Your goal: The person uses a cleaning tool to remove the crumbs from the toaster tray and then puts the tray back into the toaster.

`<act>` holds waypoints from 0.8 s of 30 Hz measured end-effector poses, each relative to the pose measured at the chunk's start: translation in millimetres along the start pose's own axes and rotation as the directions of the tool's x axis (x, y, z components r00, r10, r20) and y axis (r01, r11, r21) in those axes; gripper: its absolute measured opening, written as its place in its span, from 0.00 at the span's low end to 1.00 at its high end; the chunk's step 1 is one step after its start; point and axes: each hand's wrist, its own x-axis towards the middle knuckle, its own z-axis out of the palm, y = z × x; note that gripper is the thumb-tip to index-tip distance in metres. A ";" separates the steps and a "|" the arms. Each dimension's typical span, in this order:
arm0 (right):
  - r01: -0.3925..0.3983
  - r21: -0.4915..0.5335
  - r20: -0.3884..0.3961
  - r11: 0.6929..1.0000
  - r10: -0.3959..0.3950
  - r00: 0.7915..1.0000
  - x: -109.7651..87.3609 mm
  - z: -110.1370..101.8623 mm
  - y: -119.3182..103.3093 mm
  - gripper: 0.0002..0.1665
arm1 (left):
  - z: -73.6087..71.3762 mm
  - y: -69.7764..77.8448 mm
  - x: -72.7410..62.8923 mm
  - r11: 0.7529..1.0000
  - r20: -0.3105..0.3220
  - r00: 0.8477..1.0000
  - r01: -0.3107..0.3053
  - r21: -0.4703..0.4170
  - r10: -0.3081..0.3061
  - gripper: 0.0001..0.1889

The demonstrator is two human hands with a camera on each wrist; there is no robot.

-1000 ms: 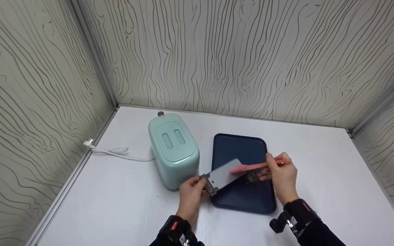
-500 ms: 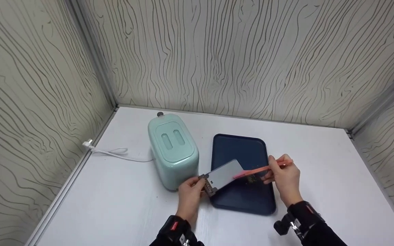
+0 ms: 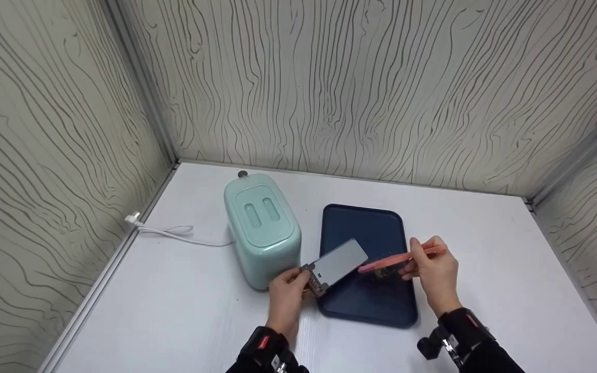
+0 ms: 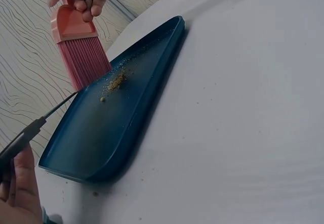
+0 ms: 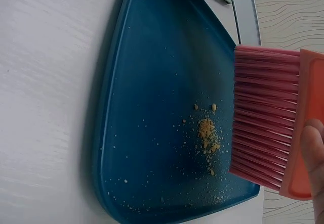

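Observation:
My left hand [image 3: 284, 303] pinches the dark slotted end of a flat grey metal crumb tray [image 3: 341, 263], which slants up over a navy serving tray [image 3: 368, 308]. In my right hand [image 3: 438, 274] is an orange-pink brush [image 3: 394, 259], gripped by its handle. Its pink bristles [image 5: 266, 115] point down toward the serving tray, just off the crumb tray's far end. In the left wrist view, the bristles [image 4: 83, 62] hang right by the crumb tray's thin edge. A small heap of yellowish crumbs [image 5: 206, 133] lies on the serving tray below, with finer bits scattered around it.
Left of the serving tray stands a mint-green toaster [image 3: 265, 217] with two oval recesses on its top. Its white cord and plug [image 3: 166, 230] run to the table's left edge. Stray crumbs dot the white table [image 4: 228, 107]. Patterned panels rise behind and on both sides.
The brush has slid off the crumb tray's surface past its far end, as my right hand moved right and slightly down. My left hand and the crumb tray have barely shifted.

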 end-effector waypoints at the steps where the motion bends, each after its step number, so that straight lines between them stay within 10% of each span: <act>1: 0.002 0.002 -0.002 1.000 -0.002 1.000 0.1 -0.8 0.7 0.22 | 0.1 -0.2 0.1 1.000 0.003 1.000 0.001 0.000 -0.001 0.17; 24: 0.043 0.051 -0.083 0.998 -0.039 0.996 7.5 -16.0 -16.5 0.22 | 7.0 5.5 -1.3 1.000 0.026 1.000 0.002 -0.025 -0.001 0.14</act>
